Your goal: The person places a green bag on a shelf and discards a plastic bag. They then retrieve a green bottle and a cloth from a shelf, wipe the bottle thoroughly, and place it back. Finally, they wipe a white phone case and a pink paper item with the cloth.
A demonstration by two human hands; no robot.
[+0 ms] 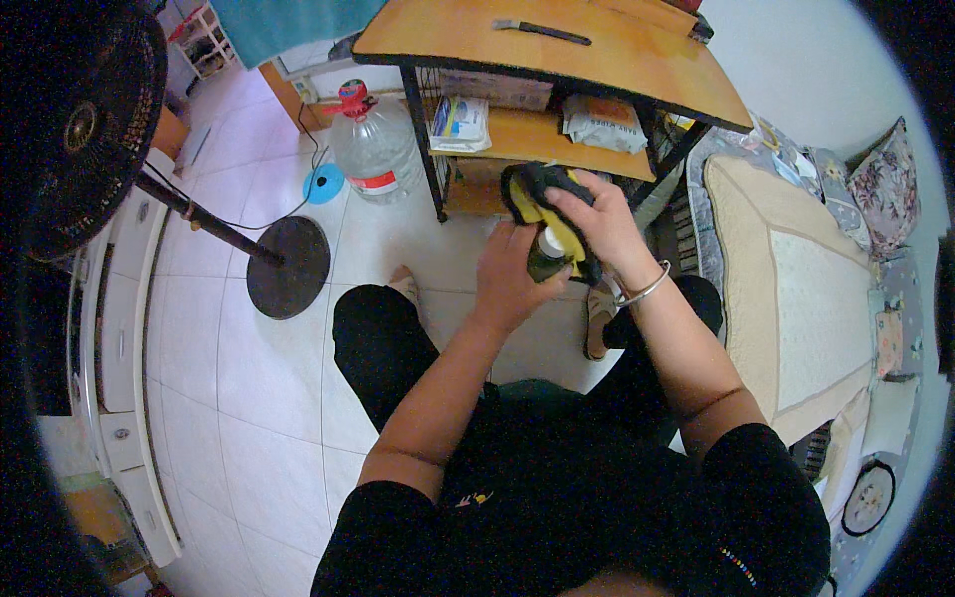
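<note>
My left hand (pixel 511 276) is closed around a small dark bottle with a white cap (pixel 550 242), held in front of my knees. Just above and to the right, my right hand (pixel 604 216) grips a black and yellow item (pixel 571 231), perhaps a shoe or a cloth; its exact kind cannot be told. The item lies against the bottle, and part of it is hidden behind my fingers. A bracelet circles my right wrist. On the wooden desk (pixel 462 30) beyond rests a dark-handled flat brush (pixel 552 33).
Under the desktop, a shelf (pixel 522 138) bears a pack of wipes (pixel 604 123) and a white-blue packet (pixel 460 123). A large water bottle (pixel 373 149) stands left of the desk. Farther left is a pedestal fan (pixel 287 269) with a cord on the floor. A bed (pixel 746 298) lies at the right.
</note>
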